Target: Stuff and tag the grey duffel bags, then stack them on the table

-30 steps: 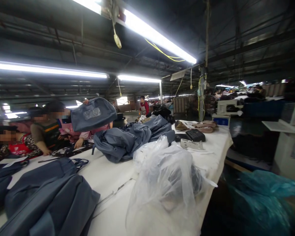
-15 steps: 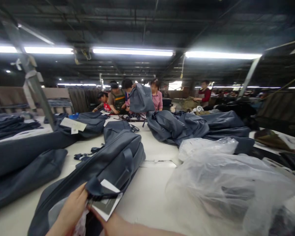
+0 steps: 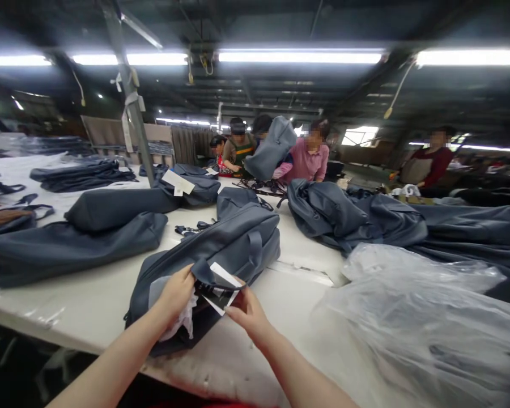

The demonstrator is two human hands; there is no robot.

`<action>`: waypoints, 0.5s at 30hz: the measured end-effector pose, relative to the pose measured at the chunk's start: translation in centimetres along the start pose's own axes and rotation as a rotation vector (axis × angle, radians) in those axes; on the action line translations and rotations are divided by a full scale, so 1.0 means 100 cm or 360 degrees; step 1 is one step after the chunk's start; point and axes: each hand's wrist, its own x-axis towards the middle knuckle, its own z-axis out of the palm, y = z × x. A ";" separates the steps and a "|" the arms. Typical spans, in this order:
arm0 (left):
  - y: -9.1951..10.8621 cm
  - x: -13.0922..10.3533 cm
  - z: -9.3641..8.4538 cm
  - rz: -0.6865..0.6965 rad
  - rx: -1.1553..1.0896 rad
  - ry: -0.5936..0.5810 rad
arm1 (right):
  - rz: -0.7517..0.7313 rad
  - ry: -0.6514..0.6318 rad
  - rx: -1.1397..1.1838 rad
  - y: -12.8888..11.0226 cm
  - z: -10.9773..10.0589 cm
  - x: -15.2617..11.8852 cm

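Note:
A dark blue-grey travel bag lies in front of me on the white table, with white tissue paper showing at its near side. My left hand is closed round one end of the bag's handle. Beside the other end, my right hand pinches the edge of a white and dark hang tag, its fingers at the handle. The tag hangs partly behind the handle. The fingertips of my left hand are partly hidden.
Clear plastic bags are heaped at right, before a pile of blue-grey bags. More bags lie at left, near another person's hand. Co-workers stand across the table; one holds up a bag. A post rises behind.
My view has swung left, so the bag appears farther right and higher. My right hand has moved from under the tag to its right edge. The raised bag across the table has tilted.

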 end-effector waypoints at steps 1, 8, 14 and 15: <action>0.000 0.000 0.001 0.0022 0.0022 0.0000 | 0.0061 0.0065 0.0133 0.001 -0.003 0.003; -0.003 -0.006 0.004 0.0141 0.0213 -0.0120 | 0.0267 0.0186 -0.0036 0.003 0.000 0.023; 0.008 -0.016 -0.003 0.0163 0.0482 -0.0131 | 0.0311 0.0147 -0.0174 -0.005 0.000 0.025; 0.011 -0.016 -0.003 0.0164 0.0469 -0.0131 | 0.0266 0.0142 -0.0177 -0.007 -0.001 0.025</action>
